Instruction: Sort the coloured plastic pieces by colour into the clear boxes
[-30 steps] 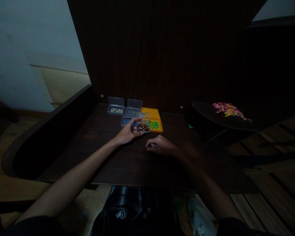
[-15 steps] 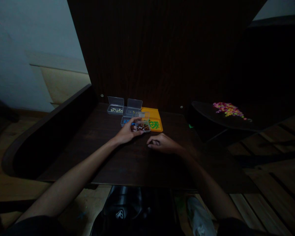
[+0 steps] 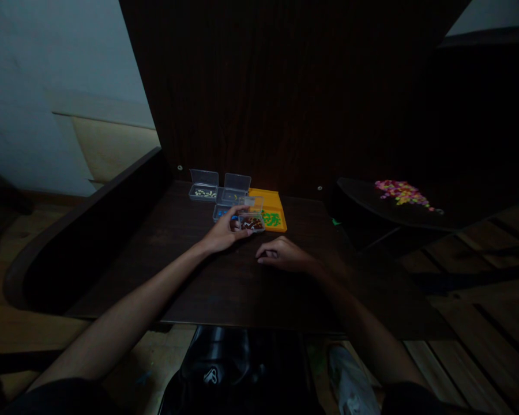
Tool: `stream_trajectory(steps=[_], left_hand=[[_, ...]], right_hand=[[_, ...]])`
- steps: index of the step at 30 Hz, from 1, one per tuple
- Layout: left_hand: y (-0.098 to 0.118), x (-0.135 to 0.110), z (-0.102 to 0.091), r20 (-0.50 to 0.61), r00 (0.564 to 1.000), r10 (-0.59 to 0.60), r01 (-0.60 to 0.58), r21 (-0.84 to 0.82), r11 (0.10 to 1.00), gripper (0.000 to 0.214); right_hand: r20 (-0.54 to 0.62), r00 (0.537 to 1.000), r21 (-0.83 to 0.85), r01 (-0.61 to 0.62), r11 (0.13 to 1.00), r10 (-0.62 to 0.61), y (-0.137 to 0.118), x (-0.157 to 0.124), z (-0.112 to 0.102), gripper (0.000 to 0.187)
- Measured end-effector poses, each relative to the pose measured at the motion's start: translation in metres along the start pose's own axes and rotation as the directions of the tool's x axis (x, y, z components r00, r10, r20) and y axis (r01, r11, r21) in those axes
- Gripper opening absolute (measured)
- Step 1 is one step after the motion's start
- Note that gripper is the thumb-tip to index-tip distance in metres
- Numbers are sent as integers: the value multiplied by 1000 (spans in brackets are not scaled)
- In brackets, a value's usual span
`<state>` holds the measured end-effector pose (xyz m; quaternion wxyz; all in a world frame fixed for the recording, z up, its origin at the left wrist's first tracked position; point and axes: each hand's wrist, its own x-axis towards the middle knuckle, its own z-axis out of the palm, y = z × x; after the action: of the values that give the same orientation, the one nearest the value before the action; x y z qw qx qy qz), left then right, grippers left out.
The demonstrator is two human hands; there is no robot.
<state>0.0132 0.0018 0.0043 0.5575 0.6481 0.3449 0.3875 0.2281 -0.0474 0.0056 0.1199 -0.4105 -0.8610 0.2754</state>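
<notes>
My left hand (image 3: 226,231) grips a small clear plastic box (image 3: 258,229) by its left side, thumb in front and fingers behind. Dark brown and white bits (image 3: 251,222) lie inside it, and its lid stands up. Just in front and to the right, my right hand (image 3: 283,254) rests low over the desk, fingers curled together; whether something small is in them is hidden. A yellow box (image 3: 278,202) holding green pieces (image 3: 271,219) sits beside the clear box. Blue pieces (image 3: 225,214) show in another clear box, partly behind my left hand.
Two more clear boxes with raised lids, one with pale pieces (image 3: 205,194), stand farther back on the dark wooden desk (image 3: 199,294). A heap of pink, yellow and purple pieces (image 3: 401,193) lies on a dark surface at right. A raised side panel (image 3: 86,225) borders the left.
My right hand has shifted slightly to the left and down, fingers still curled. My left hand and the boxes look unmoved.
</notes>
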Motion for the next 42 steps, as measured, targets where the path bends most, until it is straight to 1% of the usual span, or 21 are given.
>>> stream_trajectory(steps=[6,10,16,21,25,29,32,36,42], left_hand=[[-1,0,-1,13,999,36,-36,-30,999,67],[1,0,-1,12,1000,20,-20,-14,1000,69],[3,-1,-1,-2,1000,8,-8,23,1000,66],[3,-1,-1,4,1000,10,-10,18,1000,67],[4,0,-1,-13,1000,-9,9,33,999,68],[3,0,-2,6,1000,-1,1,-17,1000,69],[0,1,-2,8,1000,25,-25,-40,999,69],[-4,1,-3,3,999,38,-38,-63,997,67],[-2,1,-2,8,1000,21,-21,-62,998,66]], right_hand=[[34,999,9,-5,1000,5,-4,0,-1,15],[62,997,34,-41,999,39,-6,0,-2,13],[122,991,139,-72,988,55,-5,0,-2,16],[122,992,187,-52,981,29,-3,-1,-4,17],[76,997,149,-15,989,4,-4,-2,-5,18],[24,999,102,22,995,-24,-7,-2,-2,27],[16,999,47,35,998,-36,-8,-1,0,33],[16,1000,-17,3,1000,-3,-8,-1,2,36],[8,1000,-5,10,1000,-10,-9,-1,2,38]])
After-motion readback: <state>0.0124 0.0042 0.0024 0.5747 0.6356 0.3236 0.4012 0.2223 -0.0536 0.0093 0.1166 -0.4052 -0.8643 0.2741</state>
